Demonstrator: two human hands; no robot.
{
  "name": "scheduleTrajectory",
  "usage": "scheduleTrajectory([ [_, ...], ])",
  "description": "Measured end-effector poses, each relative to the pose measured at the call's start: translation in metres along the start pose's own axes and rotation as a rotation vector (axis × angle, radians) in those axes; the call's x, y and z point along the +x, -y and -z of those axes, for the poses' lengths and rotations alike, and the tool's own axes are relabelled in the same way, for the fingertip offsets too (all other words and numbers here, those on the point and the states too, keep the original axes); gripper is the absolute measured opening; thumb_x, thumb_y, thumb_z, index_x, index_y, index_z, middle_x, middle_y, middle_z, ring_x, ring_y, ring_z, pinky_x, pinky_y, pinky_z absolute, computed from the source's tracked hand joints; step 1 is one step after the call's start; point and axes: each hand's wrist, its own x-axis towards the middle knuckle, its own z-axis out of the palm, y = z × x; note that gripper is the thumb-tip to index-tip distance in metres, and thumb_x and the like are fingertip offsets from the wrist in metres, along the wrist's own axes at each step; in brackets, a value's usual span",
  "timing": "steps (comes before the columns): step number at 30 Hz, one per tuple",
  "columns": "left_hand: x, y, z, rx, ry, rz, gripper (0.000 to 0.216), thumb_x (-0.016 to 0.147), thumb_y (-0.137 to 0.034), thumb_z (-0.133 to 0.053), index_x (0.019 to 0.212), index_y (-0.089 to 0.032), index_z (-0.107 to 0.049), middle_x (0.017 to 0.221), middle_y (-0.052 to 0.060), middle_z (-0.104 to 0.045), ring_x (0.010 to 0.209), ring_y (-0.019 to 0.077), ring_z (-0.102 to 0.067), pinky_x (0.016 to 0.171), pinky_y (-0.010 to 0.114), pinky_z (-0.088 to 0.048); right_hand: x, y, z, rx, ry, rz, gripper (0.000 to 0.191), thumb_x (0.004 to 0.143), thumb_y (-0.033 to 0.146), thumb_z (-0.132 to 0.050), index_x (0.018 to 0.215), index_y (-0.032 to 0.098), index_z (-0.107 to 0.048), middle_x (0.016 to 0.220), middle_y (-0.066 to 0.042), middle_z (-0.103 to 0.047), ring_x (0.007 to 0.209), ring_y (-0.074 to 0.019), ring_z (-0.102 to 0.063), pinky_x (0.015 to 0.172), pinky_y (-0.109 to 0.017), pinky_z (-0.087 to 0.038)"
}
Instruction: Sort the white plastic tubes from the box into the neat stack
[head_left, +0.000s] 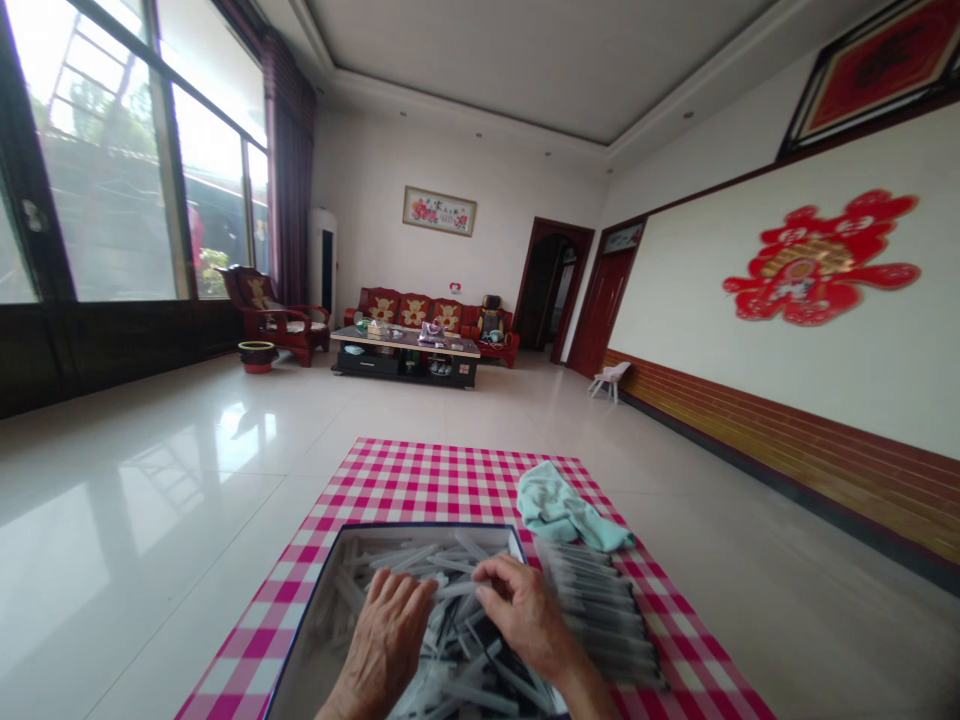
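Observation:
Over a shallow box [319, 606] with a dark blue rim, both of my hands are close together. The box holds many loose translucent plastic tubes [469, 692], some with dark parts among them. One pale translucent plastic tube [456, 590] spans the gap between my fingertips. My right hand [527, 612] pinches its right end between thumb and fingers. The fingers of my left hand [391, 632] are curled at its left end, and that thumb is hidden behind them. Right of the box lies a row of slim, clear-sleeved dark sticks [604, 610], blurred and side by side.
A pink-and-white checked cloth [442, 470] covers the table under the box. A crumpled mint-green towel [566, 508] lies beyond the row of sticks. Farther off stand a low coffee table [405, 345], a red wooden sofa [420, 308], a potted container [257, 357] and a small stool [609, 378].

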Motion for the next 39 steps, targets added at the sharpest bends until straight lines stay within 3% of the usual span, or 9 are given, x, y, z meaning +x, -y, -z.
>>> scheduleTrajectory([
  [6, -0.001, -0.001, -0.004, -0.108, 0.035, -0.077, 0.034, 0.091, -0.014, -0.039, 0.122, -0.02, -0.051, 0.09, 0.006, -0.065, 0.08, 0.018, -0.062, 0.073, 0.031, -0.051, -0.003, -0.002, -0.033, 0.187, 0.004, -0.087, 0.007, 0.077, 0.02, -0.056, 0.08, 0.018, -0.062, 0.064, 0.003, -0.061, 0.059, -0.0126, -0.057, 0.055, -0.02, -0.043],
  [9, -0.006, 0.001, -0.008, -0.159, -0.003, -0.063, 0.036, 0.093, -0.016, -0.034, 0.127, -0.018, -0.047, 0.088, 0.007, -0.066, 0.078, 0.0156, -0.065, 0.067, 0.024, -0.053, -0.005, -0.004, -0.042, 0.253, 0.041, -0.065, 0.024, 0.075, 0.015, -0.053, 0.098, 0.019, -0.061, 0.075, 0.001, -0.065, 0.065, -0.0135, -0.061, 0.058, -0.021, -0.046],
  [11, -0.009, 0.004, -0.012, -0.156, -0.042, -0.01, 0.036, 0.094, -0.018, -0.034, 0.128, -0.017, -0.046, 0.084, 0.006, -0.067, 0.073, 0.0144, -0.066, 0.064, 0.021, -0.054, -0.006, -0.012, -0.039, 0.184, 0.007, -0.055, 0.033, 0.075, 0.012, -0.051, 0.107, 0.02, -0.059, 0.083, -0.001, -0.067, 0.072, -0.0148, -0.063, 0.064, -0.023, -0.048],
  [14, -0.012, 0.007, -0.018, -0.162, -0.057, 0.035, 0.032, 0.095, -0.023, -0.036, 0.125, -0.019, -0.048, 0.081, 0.004, -0.068, 0.066, 0.0128, -0.067, 0.06, 0.019, -0.053, -0.009, -0.03, -0.031, -0.098, -0.036, -0.074, 0.025, 0.073, 0.01, -0.05, 0.088, 0.02, -0.067, 0.083, -0.004, -0.067, 0.077, -0.0168, -0.063, 0.073, -0.026, -0.048],
  [17, -0.013, 0.009, -0.023, -0.172, -0.075, 0.034, 0.028, 0.096, -0.025, -0.036, 0.121, -0.02, -0.049, 0.081, 0.004, -0.068, 0.065, 0.013, -0.067, 0.058, 0.019, -0.053, -0.015, -0.045, -0.033, -0.289, 0.042, -0.125, 0.018, 0.072, 0.013, -0.053, 0.076, 0.02, -0.07, 0.081, -0.005, -0.067, 0.078, -0.0175, -0.063, 0.073, -0.026, -0.046],
  [24, -0.012, 0.008, -0.022, -0.187, -0.112, 0.037, 0.025, 0.096, -0.025, -0.034, 0.11, -0.018, -0.053, 0.082, 0.007, -0.067, 0.07, 0.0153, -0.068, 0.062, 0.022, -0.055, -0.02, -0.053, -0.049, -0.384, 0.075, -0.161, 0.017, 0.07, 0.013, -0.054, 0.072, 0.019, -0.07, 0.08, -0.004, -0.068, 0.076, -0.0171, -0.063, 0.07, -0.024, -0.044],
  [32, -0.01, 0.009, -0.016, -0.228, -0.018, 0.05, 0.032, 0.096, -0.028, -0.038, 0.126, -0.022, -0.047, 0.09, 0.006, -0.072, 0.074, 0.0142, -0.071, 0.063, 0.019, -0.055, -0.002, -0.023, 0.0, 0.098, -0.279, -0.11, 0.018, 0.083, 0.035, -0.054, 0.079, 0.019, -0.062, 0.071, -0.003, -0.068, 0.066, -0.0182, -0.063, 0.062, -0.026, -0.048],
  [35, -0.011, 0.009, -0.017, -0.262, -0.037, 0.048, 0.03, 0.096, -0.027, -0.037, 0.123, -0.022, -0.049, 0.09, 0.007, -0.072, 0.074, 0.0144, -0.071, 0.065, 0.019, -0.055, 0.0, -0.013, 0.002, 0.337, -0.445, -0.117, 0.026, 0.081, 0.045, -0.058, 0.083, 0.018, -0.059, 0.073, -0.004, -0.066, 0.069, -0.0193, -0.064, 0.064, -0.026, -0.051],
  [39, -0.012, 0.007, -0.019, -0.283, -0.057, 0.035, 0.027, 0.096, -0.025, -0.035, 0.118, -0.021, -0.05, 0.086, 0.007, -0.07, 0.071, 0.0141, -0.07, 0.066, 0.021, -0.056, 0.0, -0.012, -0.009, 0.481, -0.536, -0.128, 0.031, 0.078, 0.05, -0.061, 0.081, 0.019, -0.058, 0.073, -0.003, -0.064, 0.071, -0.0194, -0.065, 0.068, -0.028, -0.053],
])
